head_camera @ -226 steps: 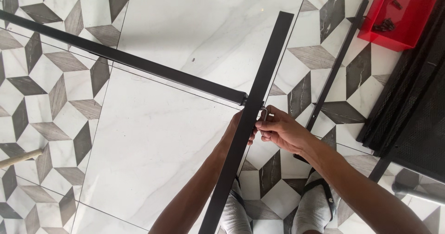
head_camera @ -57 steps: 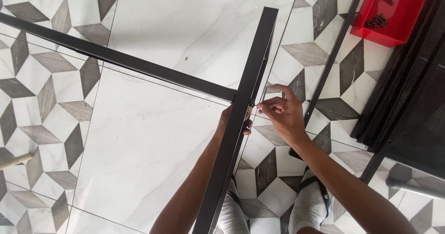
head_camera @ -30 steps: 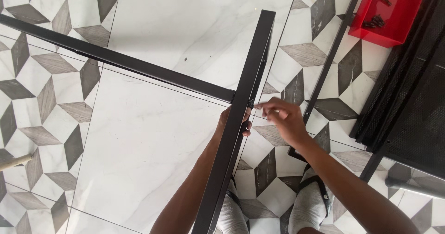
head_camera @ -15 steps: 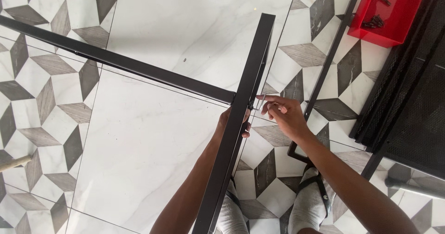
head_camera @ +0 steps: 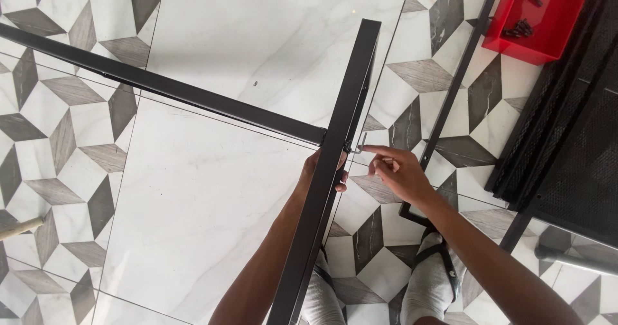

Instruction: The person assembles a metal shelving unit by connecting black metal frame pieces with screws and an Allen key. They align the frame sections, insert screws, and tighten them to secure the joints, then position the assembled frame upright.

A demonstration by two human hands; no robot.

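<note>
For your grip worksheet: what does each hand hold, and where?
Left hand grips the upright black bar just below its joint; right hand pinches the small hex key by its end.

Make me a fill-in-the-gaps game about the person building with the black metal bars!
1. The left hand grips the upright black bar, and a second black bar meets it from the ____ side of the picture.
2. The right hand pinches a small bent metal ____.
3. The tray holding dark screws is ____.
4. The floor is covered in ____.

Missing words: left; key; red; tiles
</note>
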